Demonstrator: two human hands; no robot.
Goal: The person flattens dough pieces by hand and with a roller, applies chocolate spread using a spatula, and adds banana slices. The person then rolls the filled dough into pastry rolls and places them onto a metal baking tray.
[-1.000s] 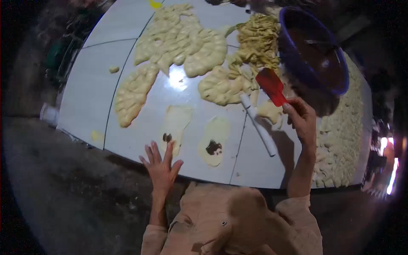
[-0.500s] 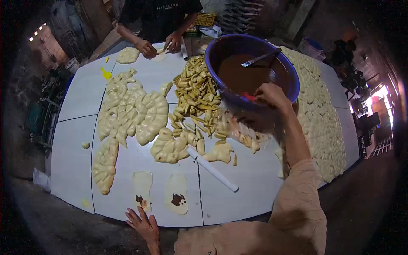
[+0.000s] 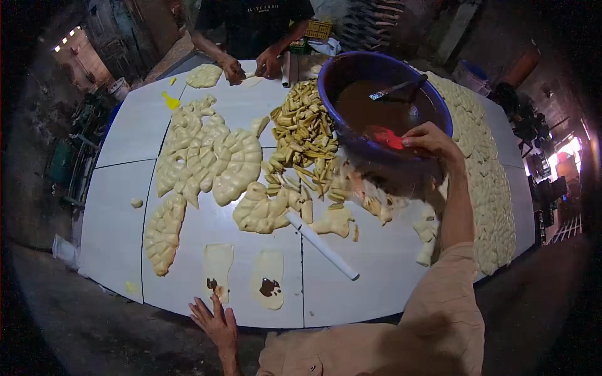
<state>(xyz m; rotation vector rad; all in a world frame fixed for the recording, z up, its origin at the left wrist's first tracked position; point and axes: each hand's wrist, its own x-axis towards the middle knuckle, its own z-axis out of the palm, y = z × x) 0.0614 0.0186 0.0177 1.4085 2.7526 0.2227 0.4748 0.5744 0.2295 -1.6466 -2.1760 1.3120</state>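
Note:
My right hand [image 3: 433,143] grips a red plastic scoop [image 3: 385,137] over the near side of a purple basin [image 3: 330,103]. Brown, chocolate-like liquid [image 3: 376,113] partly fills the basin, and a metal-ended utensil [image 3: 396,87] leans inside. My left hand [image 3: 216,321] is open, fingers spread, at the table's near edge. Its fingertips meet the lower end of a flat dough strip [image 3: 219,260] bearing a small dark brown dab. Beside it lies a second dough strip [image 3: 269,301] with a larger dab. A white rolling pin [image 3: 323,246] rests diagonally to their right.
Sliced, banana-like pieces [image 3: 303,122] are heaped left of the basin. Scored dough slabs [image 3: 235,164] cover the left middle; many dough pieces [image 3: 486,182] line the right side. A yellow scoop [image 3: 170,101] lies far left. Across the table, another person's hands [image 3: 268,64] handle dough.
My right hand has lifted slightly and shifted right, and the red scoop now shows more fully above the liquid. My left hand stays by the dough strip. The whole view has shifted a little.

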